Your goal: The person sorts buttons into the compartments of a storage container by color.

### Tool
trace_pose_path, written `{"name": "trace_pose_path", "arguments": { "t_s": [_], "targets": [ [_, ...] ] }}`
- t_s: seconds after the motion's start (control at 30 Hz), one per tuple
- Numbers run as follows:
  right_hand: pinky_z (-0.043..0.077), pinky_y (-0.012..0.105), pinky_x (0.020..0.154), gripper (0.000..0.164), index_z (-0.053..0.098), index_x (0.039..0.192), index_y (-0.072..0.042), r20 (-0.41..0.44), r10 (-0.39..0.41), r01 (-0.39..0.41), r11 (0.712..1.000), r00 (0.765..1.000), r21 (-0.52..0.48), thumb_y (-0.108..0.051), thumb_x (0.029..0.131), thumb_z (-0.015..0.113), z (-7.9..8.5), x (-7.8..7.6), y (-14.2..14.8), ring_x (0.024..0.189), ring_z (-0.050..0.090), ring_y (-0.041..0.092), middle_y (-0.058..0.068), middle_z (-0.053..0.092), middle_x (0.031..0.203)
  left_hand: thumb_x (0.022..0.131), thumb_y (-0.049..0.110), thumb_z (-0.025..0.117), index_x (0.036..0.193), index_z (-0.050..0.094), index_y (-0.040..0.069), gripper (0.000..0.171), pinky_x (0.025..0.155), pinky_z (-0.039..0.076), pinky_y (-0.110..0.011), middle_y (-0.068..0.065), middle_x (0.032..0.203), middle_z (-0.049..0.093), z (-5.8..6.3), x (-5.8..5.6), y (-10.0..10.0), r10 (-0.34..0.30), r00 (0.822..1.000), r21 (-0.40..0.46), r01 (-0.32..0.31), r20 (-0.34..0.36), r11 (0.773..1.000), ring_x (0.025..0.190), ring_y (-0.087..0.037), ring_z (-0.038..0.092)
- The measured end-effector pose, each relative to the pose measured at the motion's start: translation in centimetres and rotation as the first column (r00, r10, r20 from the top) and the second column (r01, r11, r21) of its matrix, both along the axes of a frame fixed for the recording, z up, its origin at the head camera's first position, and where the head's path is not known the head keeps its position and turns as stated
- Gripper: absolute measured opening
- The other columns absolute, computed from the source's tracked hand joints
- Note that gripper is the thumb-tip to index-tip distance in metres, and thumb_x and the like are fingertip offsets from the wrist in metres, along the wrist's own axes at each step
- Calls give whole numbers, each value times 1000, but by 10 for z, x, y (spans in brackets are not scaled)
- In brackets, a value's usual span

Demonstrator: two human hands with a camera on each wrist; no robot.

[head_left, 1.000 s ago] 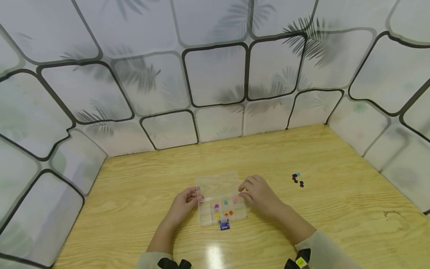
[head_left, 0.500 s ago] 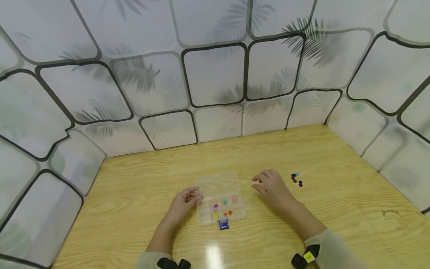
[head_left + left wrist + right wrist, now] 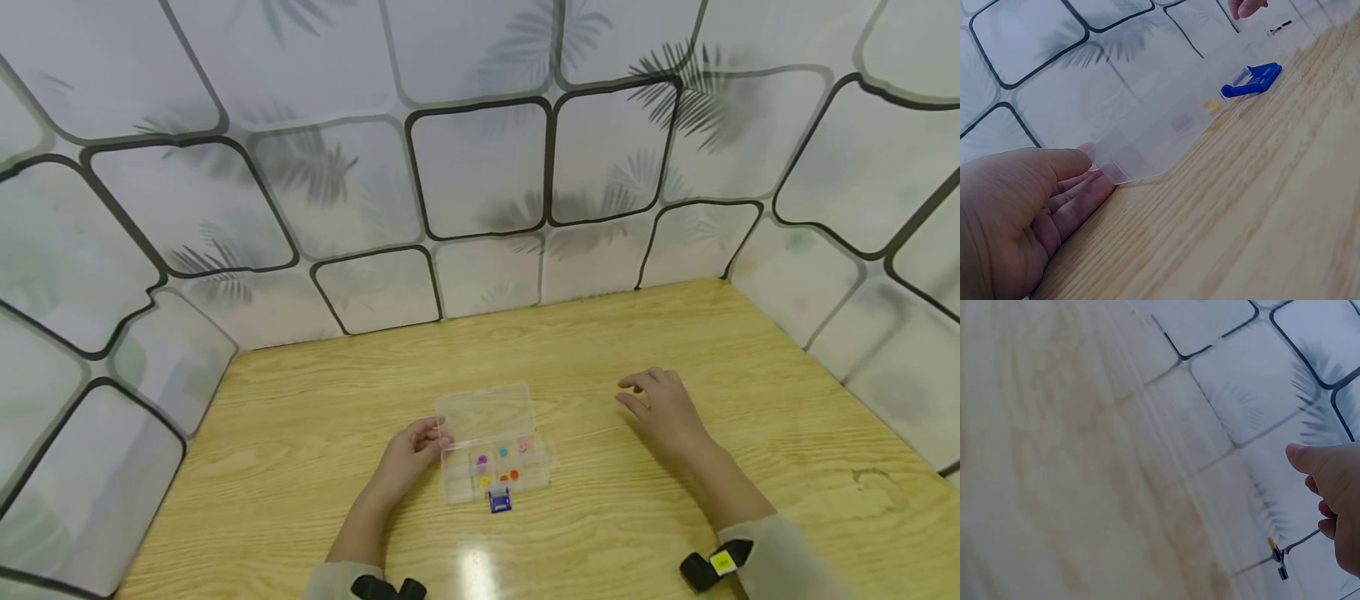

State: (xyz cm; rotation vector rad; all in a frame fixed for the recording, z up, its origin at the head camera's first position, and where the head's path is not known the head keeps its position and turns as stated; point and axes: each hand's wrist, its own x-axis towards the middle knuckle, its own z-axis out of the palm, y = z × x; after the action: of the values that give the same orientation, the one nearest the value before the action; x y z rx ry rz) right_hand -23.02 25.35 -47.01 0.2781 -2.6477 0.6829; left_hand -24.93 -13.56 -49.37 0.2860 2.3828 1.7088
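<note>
A clear plastic compartment box [image 3: 486,412] lies with its lid raised at the back. My left hand [image 3: 408,454] grips its left side, thumb on top and fingers under the edge in the left wrist view. Inside are small round pieces: purple [image 3: 482,460], blue, pink, yellow and orange [image 3: 514,475]. A blue latch [image 3: 1254,80] sits at the box's front. My right hand [image 3: 663,408] is apart from the box to the right, fingers loosely bent with nothing seen between them. It hides the small dark pieces in the head view; the right wrist view shows that cluster [image 3: 1280,557].
Box and pieces lie on a wood-grain table [image 3: 337,375]. White panels with dark outlines and leaf prints [image 3: 480,167] enclose its back and sides. Black wrist cameras [image 3: 716,567] are strapped at both sleeves.
My right hand has left the right side of the box and moved right, over the spot where the loose dark pieces were seen. My left hand and the box stay put.
</note>
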Motion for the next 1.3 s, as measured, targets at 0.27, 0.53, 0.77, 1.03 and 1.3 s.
{"name": "trace_pose_path", "arguments": {
  "t_s": [0.27,0.53,0.77,1.03,1.3],
  "targets": [
    [38,62,89,20,68,99,-1,179,-8,41,983,984,-181,-18,90,65,10,0,34,111,40,47,24,55,111,92,17,63,127,55,1,39,73,53,-20,-9,103,63,-1,0,-1,0,1000,-4,0,0,1000,91,-18,60],
    [49,52,75,18,70,97,-4,270,1,56,978,963,-202,-20,88,68,5,-3,50,98,53,43,29,54,114,92,17,63,127,55,1,39,73,52,-20,-9,103,63,0,-1,-1,-1,1000,-4,1,0,1000,91,-17,60],
    [38,63,87,21,70,98,-4,307,7,58,978,952,-200,-22,88,69,-2,-2,53,111,39,49,28,52,113,92,17,62,127,55,0,40,73,53,-21,-10,103,63,0,0,0,-7,1000,-2,7,-1,1000,91,-16,60],
    [34,64,87,8,71,86,-8,278,-29,60,993,960,-106,-16,86,69,-6,3,49,111,33,51,26,51,107,92,18,62,127,54,-1,41,74,54,-21,-11,104,62,-1,0,0,-14,1000,2,14,-8,1000,90,-14,60],
    [40,42,72,5,70,78,-17,219,10,-15,1000,976,22,-16,81,73,-6,13,36,92,44,36,9,55,90,92,19,63,127,55,2,40,73,53,-21,-9,103,63,-1,-1,-1,-1,1000,-11,1,-6,1000,90,-15,60]
  ]
}}
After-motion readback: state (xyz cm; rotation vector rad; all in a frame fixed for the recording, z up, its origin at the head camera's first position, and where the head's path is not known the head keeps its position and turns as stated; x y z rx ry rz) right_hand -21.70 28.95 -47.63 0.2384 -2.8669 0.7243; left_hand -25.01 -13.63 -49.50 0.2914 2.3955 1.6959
